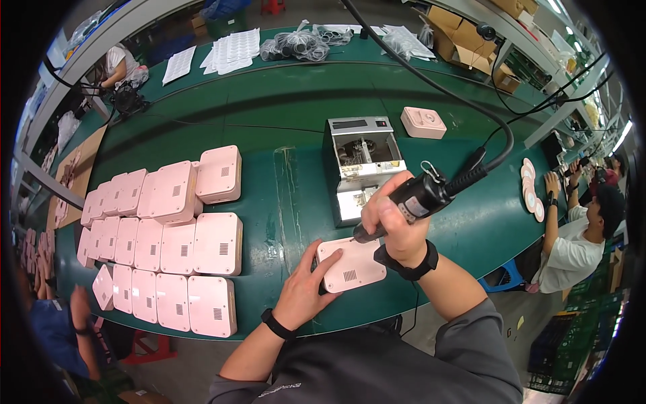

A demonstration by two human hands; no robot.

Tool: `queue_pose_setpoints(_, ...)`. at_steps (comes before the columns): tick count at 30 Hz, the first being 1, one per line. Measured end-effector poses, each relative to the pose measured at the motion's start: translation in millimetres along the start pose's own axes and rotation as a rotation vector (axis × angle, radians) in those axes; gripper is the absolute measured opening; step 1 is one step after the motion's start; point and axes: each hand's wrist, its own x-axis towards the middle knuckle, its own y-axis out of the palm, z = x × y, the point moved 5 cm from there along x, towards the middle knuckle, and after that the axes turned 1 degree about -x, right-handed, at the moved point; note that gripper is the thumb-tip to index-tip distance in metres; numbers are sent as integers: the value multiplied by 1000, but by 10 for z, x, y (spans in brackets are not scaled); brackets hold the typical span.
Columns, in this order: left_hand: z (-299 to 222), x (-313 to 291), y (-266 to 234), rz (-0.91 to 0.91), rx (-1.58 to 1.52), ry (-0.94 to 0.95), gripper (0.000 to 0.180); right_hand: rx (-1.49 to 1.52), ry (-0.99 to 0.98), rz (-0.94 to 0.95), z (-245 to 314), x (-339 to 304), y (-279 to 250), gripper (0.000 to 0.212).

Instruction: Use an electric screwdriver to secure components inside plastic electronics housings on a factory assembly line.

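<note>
My right hand (398, 225) is wrapped round a black corded electric screwdriver (422, 196), its cable rising to the upper right. The tool's tip points down at the upper edge of a pink plastic box (353, 267) near the table's front edge. My left hand (308, 285) grips that box by its left side, thumb and fingers spread over the edge. The box lies with its vented face up, screw holes at its corners. Just beyond stands a metal screw feeder (363, 165) with an open top. Whether the bit sits in a screw is too small to tell.
Rows of pink boxes (215, 244) stand on the left, some stacked. Another pink box (424, 122) lies beyond the feeder. Round pink discs (531, 188) lie at the right, near a co-worker (584, 229). A blurred person (60, 330) is at the left. Bagged cables (296, 44) lie at the back.
</note>
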Motion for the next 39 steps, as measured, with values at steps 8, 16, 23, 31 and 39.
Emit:
queue_pose_setpoints(8, -9, -15, -8, -17, 24, 5, 83, -21, -70, -31, 190, 97, -116, 14)
queue_pose_setpoints(16, -65, 93, 51, -35, 17, 52, 82, -128, -225, -168, 392, 303, -301, 11)
queue_pose_setpoints(23, -78, 129, 69, -34, 2, 59, 82, -140, -123, -83, 387, 210, -180, 12)
queue_pose_setpoints(31, -56, 141, 64, -11, -19, 26, 77, 48, -33, 95, 294, 32, 291, 21)
queue_pose_setpoints(39, -18, 138, 69, 34, -71, -23, 79, -27, 14, 164, 201, 101, 441, 23)
